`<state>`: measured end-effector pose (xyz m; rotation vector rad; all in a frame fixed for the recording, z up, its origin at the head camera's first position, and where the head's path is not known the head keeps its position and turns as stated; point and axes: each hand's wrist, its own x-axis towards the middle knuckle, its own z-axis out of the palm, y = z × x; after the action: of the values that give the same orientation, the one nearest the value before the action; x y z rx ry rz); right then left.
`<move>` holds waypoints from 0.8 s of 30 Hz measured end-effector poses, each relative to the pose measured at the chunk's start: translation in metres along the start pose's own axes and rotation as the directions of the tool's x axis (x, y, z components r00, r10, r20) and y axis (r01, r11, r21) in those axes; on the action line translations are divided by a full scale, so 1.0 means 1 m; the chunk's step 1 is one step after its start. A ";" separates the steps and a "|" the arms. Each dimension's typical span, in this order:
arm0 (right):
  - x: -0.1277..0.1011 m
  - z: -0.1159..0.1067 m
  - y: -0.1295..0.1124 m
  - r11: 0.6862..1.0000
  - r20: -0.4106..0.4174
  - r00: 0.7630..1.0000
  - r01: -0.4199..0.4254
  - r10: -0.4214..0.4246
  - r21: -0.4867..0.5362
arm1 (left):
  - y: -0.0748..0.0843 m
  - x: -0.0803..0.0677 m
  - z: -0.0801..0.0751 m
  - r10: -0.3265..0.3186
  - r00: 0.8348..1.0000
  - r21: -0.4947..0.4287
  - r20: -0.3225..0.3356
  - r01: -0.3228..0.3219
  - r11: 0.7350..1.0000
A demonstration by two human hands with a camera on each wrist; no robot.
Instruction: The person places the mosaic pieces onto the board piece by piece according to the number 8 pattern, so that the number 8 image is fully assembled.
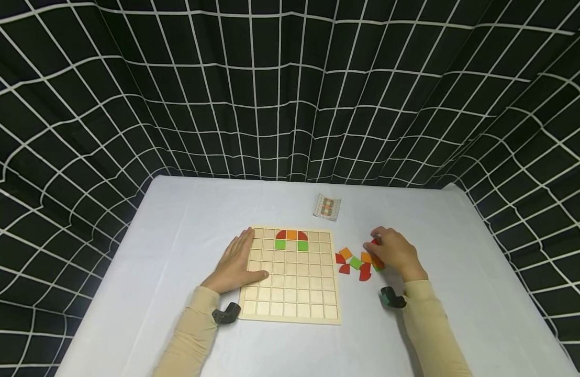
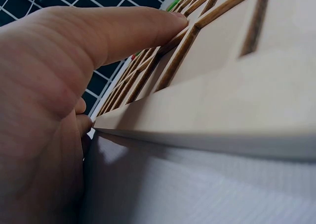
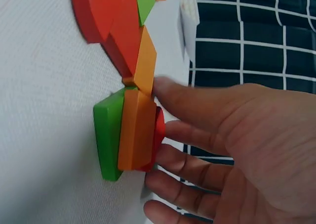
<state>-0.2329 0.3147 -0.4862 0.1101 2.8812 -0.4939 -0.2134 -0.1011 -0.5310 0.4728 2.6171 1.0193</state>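
My left hand point(image 1: 234, 263) lies along the left edge of a gridded wooden board point(image 1: 290, 314), its thumb reaching over the rim onto the cells. Near the board's far edge, an orange square point(image 1: 292, 235) sits between two red quarter-circles point(image 1: 281, 235), with green squares point(image 1: 302, 245) below. My right hand point(image 1: 397, 253) is at a loose group of coloured pieces right of the board. In the right wrist view, its thumb is right at an orange block, and its fingertips are by a red piece point(image 3: 159, 127) behind another orange block point(image 3: 137, 130) and a green block point(image 3: 107, 135).
More red, orange and green pieces point(image 1: 355, 263) lie scattered between the board and my right hand. A small paper card with a printed coloured pattern point(image 1: 327, 207) lies beyond the board. Black curtains with white grid lines point(image 1: 290, 89) stand around the white table point(image 1: 200, 204).
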 end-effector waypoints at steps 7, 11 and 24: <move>-0.001 -0.004 -0.009 0.999 0.022 1.000 -0.023 0.022 0.041 | -0.001 0.001 0.001 0.009 1.000 -0.001 0.001 -0.009 1.000; -0.004 -0.009 -0.013 0.998 0.022 0.999 -0.039 0.038 0.051 | -0.001 0.001 0.001 0.013 1.000 0.000 0.001 -0.013 1.000; -0.007 -0.010 -0.018 0.986 -0.038 0.996 0.084 -0.080 0.142 | 0.000 0.000 0.001 0.007 1.000 -0.001 0.003 -0.007 1.000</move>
<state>-0.2300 0.3011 -0.4701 0.0222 2.8886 -0.7209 -0.2133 -0.1009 -0.5316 0.4837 2.6139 1.0208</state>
